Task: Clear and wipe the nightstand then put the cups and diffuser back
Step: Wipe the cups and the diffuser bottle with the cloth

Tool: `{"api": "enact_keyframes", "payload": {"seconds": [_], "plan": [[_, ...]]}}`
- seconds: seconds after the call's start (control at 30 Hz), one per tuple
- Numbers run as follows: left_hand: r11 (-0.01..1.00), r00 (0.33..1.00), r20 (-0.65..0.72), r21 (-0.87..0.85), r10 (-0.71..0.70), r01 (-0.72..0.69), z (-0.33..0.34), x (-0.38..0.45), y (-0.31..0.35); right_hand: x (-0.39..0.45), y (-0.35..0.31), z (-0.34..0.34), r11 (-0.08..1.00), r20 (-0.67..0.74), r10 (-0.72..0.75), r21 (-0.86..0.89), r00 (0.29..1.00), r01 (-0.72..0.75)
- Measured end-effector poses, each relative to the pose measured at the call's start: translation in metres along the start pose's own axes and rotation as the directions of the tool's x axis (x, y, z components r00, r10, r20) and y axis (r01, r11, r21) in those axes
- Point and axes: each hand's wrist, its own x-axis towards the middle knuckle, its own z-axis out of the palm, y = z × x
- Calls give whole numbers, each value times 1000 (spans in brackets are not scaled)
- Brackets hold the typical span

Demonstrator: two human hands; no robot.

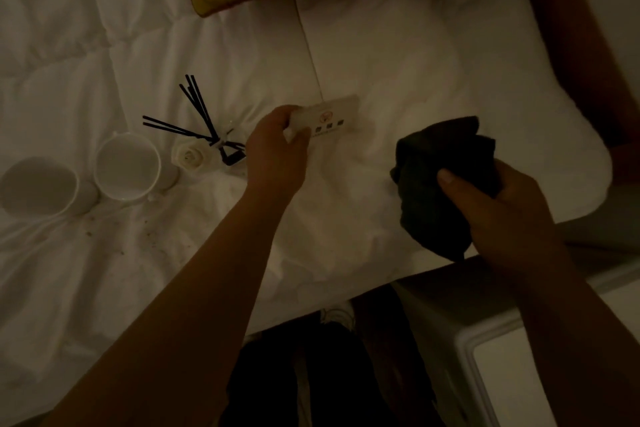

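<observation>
On the white bed (104,270), two white cups (126,166) stand side by side toward its left edge, with the reed diffuser (204,135) tipped over just beside them. Near the bed's middle the left grip (277,152) pinches a small white sign card (325,118). Over the bed's near edge the right grip (502,215) clutches a bunched dark cloth (443,163). Part of the pale nightstand (519,374) shows at lower right.
</observation>
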Motion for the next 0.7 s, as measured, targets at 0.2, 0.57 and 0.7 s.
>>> {"api": "enact_keyframes", "payload": {"seconds": [0.2,0.57,0.7], "plan": [[986,991,-59,126,121,-113,-9,-37,36,-11,-18,7,977,22,-51,207,998,45],[816,862,481,-557,163,157,-162,-124,210,-82,-200,6,935,123,-180,328,976,131],[861,920,300,-503,252,-72,-245,-150,258,-121,-276,2,936,161,-222,312,962,164]]}}
